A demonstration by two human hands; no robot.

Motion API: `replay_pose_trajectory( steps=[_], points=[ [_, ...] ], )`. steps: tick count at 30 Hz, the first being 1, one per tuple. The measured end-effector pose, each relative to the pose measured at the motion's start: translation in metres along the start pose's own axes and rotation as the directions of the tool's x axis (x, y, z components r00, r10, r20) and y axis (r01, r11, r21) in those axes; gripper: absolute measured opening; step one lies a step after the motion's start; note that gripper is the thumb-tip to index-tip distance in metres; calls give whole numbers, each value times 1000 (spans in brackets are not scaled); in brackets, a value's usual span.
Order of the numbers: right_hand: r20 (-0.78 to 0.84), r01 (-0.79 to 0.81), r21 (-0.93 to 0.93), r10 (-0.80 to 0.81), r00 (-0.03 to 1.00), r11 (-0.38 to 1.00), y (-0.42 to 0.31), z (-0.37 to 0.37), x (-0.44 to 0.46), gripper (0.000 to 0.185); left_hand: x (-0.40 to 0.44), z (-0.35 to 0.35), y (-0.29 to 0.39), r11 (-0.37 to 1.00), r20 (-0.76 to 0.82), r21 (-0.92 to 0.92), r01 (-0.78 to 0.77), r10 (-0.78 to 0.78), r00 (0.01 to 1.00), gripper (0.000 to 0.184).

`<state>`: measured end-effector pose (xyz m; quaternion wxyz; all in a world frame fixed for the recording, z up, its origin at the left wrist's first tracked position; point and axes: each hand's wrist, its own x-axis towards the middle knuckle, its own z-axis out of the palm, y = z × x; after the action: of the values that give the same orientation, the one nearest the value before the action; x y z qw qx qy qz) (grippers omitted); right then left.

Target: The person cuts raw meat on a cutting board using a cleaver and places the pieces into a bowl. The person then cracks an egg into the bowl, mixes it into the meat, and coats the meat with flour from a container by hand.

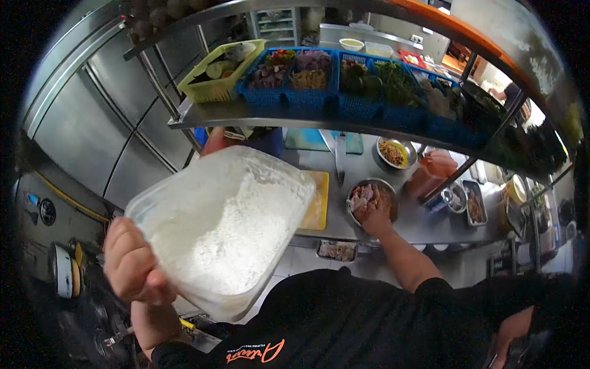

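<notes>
My left hand [131, 261] is closed around the near left rim of a large clear plastic tub [230, 309]. The tub is raised and tilted, and holds loose white powder [246, 224] that looks like flour. My right hand [375, 220] reaches into a round steel bowl [394, 195] on the counter. Its fingers are curled over pieces of raw meat [362, 195], and the fingertips are partly hidden among them. A yellow cutting board [318, 203] lies left of the bowl, partly covered by the tub.
Knives [340, 158] lie behind the bowl. A smaller bowl of chopped food [393, 152] and a container of reddish liquid [432, 175] stand at the right. Overhead, a steel shelf [258, 115] carries blue baskets [310, 98] of vegetables. Below the counter edge is a small tray [337, 250].
</notes>
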<state>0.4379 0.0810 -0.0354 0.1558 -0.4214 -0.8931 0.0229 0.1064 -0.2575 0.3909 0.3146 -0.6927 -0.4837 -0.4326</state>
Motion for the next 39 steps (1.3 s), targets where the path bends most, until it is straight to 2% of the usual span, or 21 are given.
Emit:
replay_pose_trajectory(
  steps=[3,6,8,10,13,15,17,19,22,25,26,28,29,31,32,33,34,35,36,38,39],
  points=[
    [-7,-75,44,75,997,996,-4,-2,0,53,-24,28,-32,986,64,-167,17,-6,998,47],
    [-1,-27,252,28,1000,967,-10,-8,-1,52,-51,75,-59,957,51,-286,54,-41,998,39],
    [-42,-85,-92,82,996,992,-15,-6,-4,54,-66,108,-69,936,81,-344,69,-43,996,38],
    [59,-197,-33,199,978,980,-12,-3,-7,54,-79,140,-79,915,110,-398,62,-20,994,36],
    [96,-216,-35,218,971,976,-19,-17,-6,57,-97,184,-89,887,134,-459,51,12,991,36],
    [204,-329,72,309,929,941,-22,-26,2,60,-104,211,-90,884,128,-466,34,30,991,36],
    [194,-369,82,348,917,926,-26,-30,8,61,-110,223,-96,885,134,-465,29,39,990,36],
    [195,-415,88,392,899,906,-31,-45,14,61,-122,222,-101,909,274,-408,84,34,961,36],
    [305,-475,180,410,860,862,-22,-51,31,62,-152,234,-109,918,327,-380,115,17,945,35],
    [103,-380,159,367,924,911,-11,-40,45,54,-180,242,-118,923,435,-347,167,0,900,35],
    [169,-282,160,255,952,946,-23,-80,61,54,-191,244,-123,924,502,-326,199,-10,865,35],
    [219,-441,503,384,897,743,-53,-115,100,52,-218,254,-129,933,551,-281,225,-36,834,35],
    [201,-421,511,372,906,750,-74,-126,113,52,-224,263,-132,942,579,-240,233,-53,814,35],
    [196,-181,330,120,973,926,-113,-144,141,57,-222,269,-136,932,594,-230,281,-94,799,35],
    [165,12,310,-66,984,951,-102,-97,158,67,-219,273,-140,907,627,-232,352,-137,767,35],
    [133,46,307,-91,987,951,-105,-85,173,67,-219,276,-146,918,603,-215,332,-143,785,35],
    [439,59,135,-113,892,989,-111,-80,185,73,-220,281,-152,932,602,-217,291,-107,792,35],
    [701,113,-41,-52,711,993,-117,-74,194,78,-216,281,-156,941,602,-225,253,-70,795,36],
    [686,121,-56,-50,726,991,-127,-67,197,78,-213,280,-161,945,583,-224,238,-66,810,36],
    [788,281,-282,55,613,917,-148,-66,194,81,-203,282,-168,929,727,-184,321,-91,681,38],
    [780,284,-301,64,622,910,-154,-78,187,81,-199,283,-170,930,711,-190,316,-91,697,38]
  ],
)
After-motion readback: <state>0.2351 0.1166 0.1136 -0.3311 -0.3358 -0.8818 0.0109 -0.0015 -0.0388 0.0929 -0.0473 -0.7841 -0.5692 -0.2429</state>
